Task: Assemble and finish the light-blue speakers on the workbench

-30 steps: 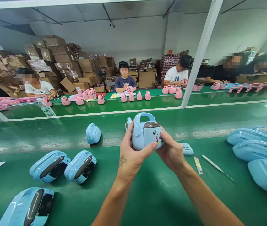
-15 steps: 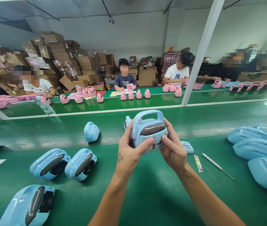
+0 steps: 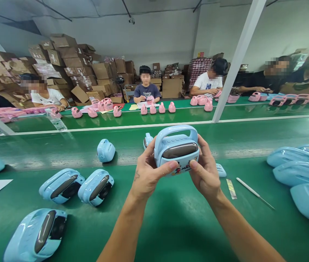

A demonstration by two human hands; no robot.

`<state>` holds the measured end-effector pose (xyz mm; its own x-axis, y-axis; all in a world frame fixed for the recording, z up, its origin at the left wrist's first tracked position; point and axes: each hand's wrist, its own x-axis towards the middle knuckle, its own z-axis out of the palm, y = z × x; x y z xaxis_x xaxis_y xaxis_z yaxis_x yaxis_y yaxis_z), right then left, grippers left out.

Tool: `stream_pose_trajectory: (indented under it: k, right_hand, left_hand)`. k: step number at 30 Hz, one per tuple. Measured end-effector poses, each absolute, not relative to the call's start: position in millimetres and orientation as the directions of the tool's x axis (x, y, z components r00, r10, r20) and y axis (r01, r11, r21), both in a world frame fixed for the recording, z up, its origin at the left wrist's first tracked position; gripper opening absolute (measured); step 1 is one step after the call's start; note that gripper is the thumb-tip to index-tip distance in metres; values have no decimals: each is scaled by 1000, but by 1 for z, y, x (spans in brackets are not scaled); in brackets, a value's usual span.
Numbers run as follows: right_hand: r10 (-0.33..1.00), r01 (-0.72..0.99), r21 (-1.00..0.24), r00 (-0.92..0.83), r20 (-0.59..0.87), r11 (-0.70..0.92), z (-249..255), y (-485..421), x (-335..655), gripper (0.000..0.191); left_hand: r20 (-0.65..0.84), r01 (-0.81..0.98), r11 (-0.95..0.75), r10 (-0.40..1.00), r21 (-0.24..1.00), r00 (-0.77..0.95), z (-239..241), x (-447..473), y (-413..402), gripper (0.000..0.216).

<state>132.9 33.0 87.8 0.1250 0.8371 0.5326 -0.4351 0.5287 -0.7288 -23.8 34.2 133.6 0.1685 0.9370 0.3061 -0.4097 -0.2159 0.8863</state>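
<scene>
Between my two hands is a light-blue speaker-like case (image 3: pixel 176 147) with a carry handle on top, a dark glossy strip and a printed cartoon front facing me. My left hand (image 3: pixel 149 171) grips its left end, thumb across the lower front. My right hand (image 3: pixel 205 169) wraps the right end, its thumb also on the front. Partly behind my right hand lies a blue printed panel (image 3: pixel 221 170). Right of it are a small printed strip (image 3: pixel 231 189) and a white-handled thin pointed tool (image 3: pixel 254 191).
Several blue cases (image 3: pixel 61 186) lie on the green table at left, and more blue cases (image 3: pixel 301 171) are grouped at right. One blue unit (image 3: pixel 106 150) stands farther back. Across the belt, people (image 3: pixel 147 89) sit by pink units (image 3: pixel 161 107). A white post (image 3: pixel 236 62) rises at right.
The case in my hands has turned slightly, showing more of its front and top, and sits a little farther right. Both hands still hold it. The view has shifted slightly.
</scene>
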Motion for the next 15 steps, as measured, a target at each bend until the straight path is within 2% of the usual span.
stream_pose_trajectory:
  k: [9, 15]
  right_hand:
    - [836, -435, -728, 127, 533, 530, 90, 30, 133, 70]
    - [916, -307, -864, 102, 387, 399, 95, 31, 139, 64]
  left_hand:
    - [307, -414, -214, 936, 885, 173, 135, -24, 33, 74]
    - [116, -414, -59, 987, 908, 115, 137, -22, 35, 74]
